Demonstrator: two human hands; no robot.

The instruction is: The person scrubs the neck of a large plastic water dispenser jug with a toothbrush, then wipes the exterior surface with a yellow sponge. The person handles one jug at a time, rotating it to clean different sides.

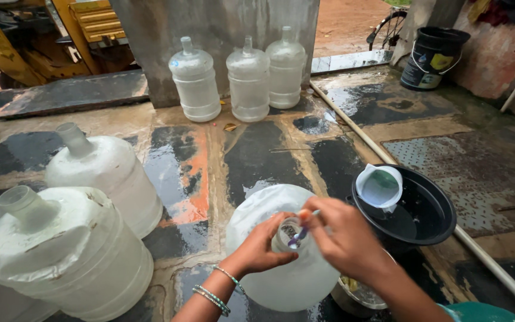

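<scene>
While hands (305, 238) grip jug (281, 250), brush (299, 235) inside

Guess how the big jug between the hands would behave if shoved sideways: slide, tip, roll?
The jug looks empty and thin-walled, so probably light. The floor is wet, so it would likely slide. The left hand grips its neck; released, the round body might roll if tipped.

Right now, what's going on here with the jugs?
A person works at the mouth of a big water jug on a wet stone floor. The left hand grips the neck; the right hand pokes a small brush into the opening. Beside it sits a black basin with a white mug in it. Two more jugs stand at left, three by the wall.
</scene>
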